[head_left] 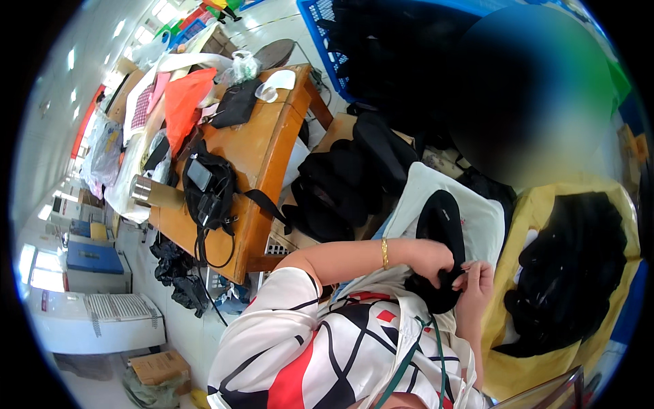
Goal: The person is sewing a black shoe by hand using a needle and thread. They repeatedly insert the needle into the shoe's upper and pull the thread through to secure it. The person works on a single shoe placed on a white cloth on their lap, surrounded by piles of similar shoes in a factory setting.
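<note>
Orange-brown wood tops our counter (269, 150) in the left half of the frame, where a black bag (210, 187) lies. Near the centre, dark soft pieces (337, 184) are heaped. Right of centre, our left hand (430, 263) grips a black fabric piece (441, 221) over a white cloth (424, 183); our right hand (477, 281) is narrow, fingertips pinched at its edge, on what we cannot tell. Far right, a yellow sack (538, 204) holds black items (575, 266).
</note>
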`<action>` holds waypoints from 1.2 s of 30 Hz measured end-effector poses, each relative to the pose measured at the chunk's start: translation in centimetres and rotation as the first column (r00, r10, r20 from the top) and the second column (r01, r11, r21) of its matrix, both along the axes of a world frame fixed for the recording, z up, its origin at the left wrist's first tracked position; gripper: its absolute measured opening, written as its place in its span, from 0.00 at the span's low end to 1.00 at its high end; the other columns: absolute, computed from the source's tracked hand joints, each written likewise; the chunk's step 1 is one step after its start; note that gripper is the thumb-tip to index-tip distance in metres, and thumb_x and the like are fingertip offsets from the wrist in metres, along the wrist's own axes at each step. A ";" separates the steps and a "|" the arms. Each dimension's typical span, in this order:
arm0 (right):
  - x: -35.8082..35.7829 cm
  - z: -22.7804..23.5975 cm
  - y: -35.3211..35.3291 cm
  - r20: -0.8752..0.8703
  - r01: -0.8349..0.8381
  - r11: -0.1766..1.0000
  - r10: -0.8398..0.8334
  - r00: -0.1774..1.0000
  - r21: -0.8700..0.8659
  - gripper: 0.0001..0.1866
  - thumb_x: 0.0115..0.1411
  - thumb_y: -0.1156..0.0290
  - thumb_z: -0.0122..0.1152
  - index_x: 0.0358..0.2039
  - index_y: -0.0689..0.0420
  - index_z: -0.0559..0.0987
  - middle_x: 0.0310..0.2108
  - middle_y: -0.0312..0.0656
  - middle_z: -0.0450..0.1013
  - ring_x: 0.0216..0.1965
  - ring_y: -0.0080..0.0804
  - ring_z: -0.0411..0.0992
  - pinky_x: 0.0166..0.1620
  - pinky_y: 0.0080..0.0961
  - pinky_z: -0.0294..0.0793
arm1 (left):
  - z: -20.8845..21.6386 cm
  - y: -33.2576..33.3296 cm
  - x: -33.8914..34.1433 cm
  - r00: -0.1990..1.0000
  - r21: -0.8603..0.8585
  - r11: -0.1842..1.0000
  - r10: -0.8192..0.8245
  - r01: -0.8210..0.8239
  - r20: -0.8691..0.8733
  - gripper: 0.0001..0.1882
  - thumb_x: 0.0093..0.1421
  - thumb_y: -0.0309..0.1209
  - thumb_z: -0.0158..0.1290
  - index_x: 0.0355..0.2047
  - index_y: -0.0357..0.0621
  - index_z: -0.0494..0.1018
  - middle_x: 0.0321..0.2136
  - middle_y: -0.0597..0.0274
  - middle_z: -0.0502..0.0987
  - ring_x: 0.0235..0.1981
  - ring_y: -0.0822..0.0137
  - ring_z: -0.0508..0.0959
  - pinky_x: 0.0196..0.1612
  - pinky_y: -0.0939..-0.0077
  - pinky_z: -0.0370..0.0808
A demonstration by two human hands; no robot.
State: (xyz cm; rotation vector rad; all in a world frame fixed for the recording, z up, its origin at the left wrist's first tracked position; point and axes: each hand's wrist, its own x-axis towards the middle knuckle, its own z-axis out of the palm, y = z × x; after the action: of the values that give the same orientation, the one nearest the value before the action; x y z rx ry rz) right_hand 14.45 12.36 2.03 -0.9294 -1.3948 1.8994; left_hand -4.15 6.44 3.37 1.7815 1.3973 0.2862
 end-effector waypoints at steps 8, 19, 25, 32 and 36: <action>1.2 -2.9 2.5 -0.143 -0.049 0.788 -0.050 0.988 -0.614 0.09 0.71 0.64 0.48 0.35 0.53 0.69 0.22 0.38 0.70 0.18 0.28 0.69 0.21 0.21 0.69 | 1.4 -0.2 1.6 0.925 0.619 0.727 0.379 -0.299 0.002 0.11 0.54 0.32 0.62 0.34 0.43 0.75 0.30 0.54 0.76 0.33 0.51 0.77 0.36 0.60 0.74; 0.2 -4.0 3.0 -0.302 -0.151 0.651 -0.126 0.945 -0.744 0.08 0.69 0.64 0.52 0.34 0.52 0.70 0.20 0.32 0.66 0.20 0.21 0.62 0.23 0.16 0.61 | -3.3 -2.3 1.6 0.627 -0.199 0.765 0.623 -0.612 0.469 0.18 0.56 0.29 0.62 0.44 0.40 0.69 0.35 0.65 0.74 0.33 0.75 0.71 0.34 0.82 0.70; 1.6 -3.8 5.4 -0.333 -0.094 0.649 -0.256 0.907 -0.755 0.07 0.68 0.65 0.53 0.36 0.53 0.70 0.17 0.26 0.58 0.18 0.16 0.55 0.22 0.15 0.55 | -3.1 -2.8 2.5 0.694 -0.195 0.786 0.612 -0.587 0.379 0.17 0.57 0.32 0.63 0.37 0.40 0.67 0.28 0.66 0.70 0.29 0.75 0.68 0.30 0.79 0.68; 5.4 -4.3 7.3 -0.369 -0.012 0.674 -0.388 0.845 -0.739 0.07 0.70 0.64 0.52 0.38 0.54 0.71 0.17 0.26 0.59 0.17 0.17 0.55 0.23 0.15 0.56 | -4.5 -3.6 4.2 0.599 -0.283 0.731 0.675 -0.620 0.431 0.13 0.60 0.33 0.61 0.36 0.39 0.69 0.25 0.67 0.72 0.25 0.76 0.70 0.29 0.80 0.69; 4.7 -3.3 5.7 -0.297 0.135 0.784 -0.380 0.876 -0.607 0.06 0.68 0.68 0.54 0.38 0.57 0.74 0.20 0.32 0.67 0.20 0.19 0.63 0.25 0.18 0.62 | -3.6 -4.4 4.6 0.506 -0.415 0.634 0.773 -0.653 0.384 0.11 0.63 0.32 0.57 0.40 0.37 0.72 0.28 0.65 0.76 0.26 0.77 0.76 0.29 0.83 0.73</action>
State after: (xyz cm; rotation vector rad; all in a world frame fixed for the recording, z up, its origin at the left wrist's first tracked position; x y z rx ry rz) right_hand 19.17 18.09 -1.23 -0.8622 -0.4095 2.1604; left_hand 0.50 2.04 -0.21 0.7218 1.5929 0.9633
